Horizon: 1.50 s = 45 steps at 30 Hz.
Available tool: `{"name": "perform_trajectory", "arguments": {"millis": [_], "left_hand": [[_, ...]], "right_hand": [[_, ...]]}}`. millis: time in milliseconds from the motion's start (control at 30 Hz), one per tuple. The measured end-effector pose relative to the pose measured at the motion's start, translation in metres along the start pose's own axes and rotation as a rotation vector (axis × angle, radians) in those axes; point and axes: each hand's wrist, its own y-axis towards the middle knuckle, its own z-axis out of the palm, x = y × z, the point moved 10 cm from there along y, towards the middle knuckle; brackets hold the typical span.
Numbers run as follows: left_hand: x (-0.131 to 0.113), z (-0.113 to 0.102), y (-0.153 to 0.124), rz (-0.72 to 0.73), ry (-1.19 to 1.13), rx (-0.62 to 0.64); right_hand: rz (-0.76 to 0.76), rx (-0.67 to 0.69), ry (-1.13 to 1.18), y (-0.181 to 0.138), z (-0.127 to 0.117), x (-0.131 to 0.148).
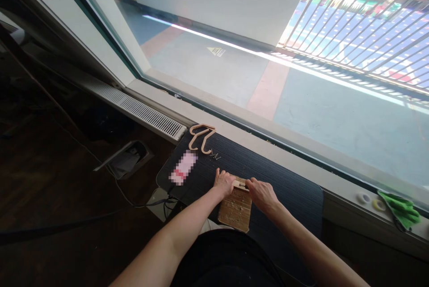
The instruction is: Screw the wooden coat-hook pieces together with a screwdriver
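Observation:
My left hand (223,182) and my right hand (262,194) meet at the far edge of a small brown wooden board (236,209) that lies on a dark ribbed mat (288,188). Both hands have their fingers curled, and between them they pinch a small light wooden piece (240,184) at the board's top edge. Farther along the mat lie curved wooden hook-shaped pieces (201,135) and a few tiny metal bits (214,156), out of reach of both hands.
A pink and white blurred object (182,168) lies on the mat's left part. A floor vent grille (140,110) runs along the big window. Two tape rolls (370,200) and a green cloth (400,209) sit on the sill at right. Cables cross the dark floor at left.

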Motion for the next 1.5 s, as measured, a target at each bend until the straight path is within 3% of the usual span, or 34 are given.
{"name": "perform_trajectory", "arguments": {"millis": [433,733,1067,1300,1500], "left_hand": [[0.0,-0.002,-0.001,-0.019,0.002,0.021],[0.0,-0.002,-0.002,-0.025,-0.001,0.022],[-0.001,-0.003,-0.002,-0.02,-0.011,0.023],[-0.001,-0.003,-0.004,-0.016,-0.012,0.043],[-0.001,-0.004,-0.003,-0.017,-0.014,0.033]], "right_hand": [[0.056,0.012,0.013,0.0,0.007,-0.004],[-0.054,-0.003,0.01,0.002,0.002,0.006],[0.046,0.0,0.011,0.001,0.007,-0.006],[-0.062,-0.05,-0.007,0.0,-0.005,0.006],[-0.018,-0.019,0.0,0.004,0.005,0.002]]}}
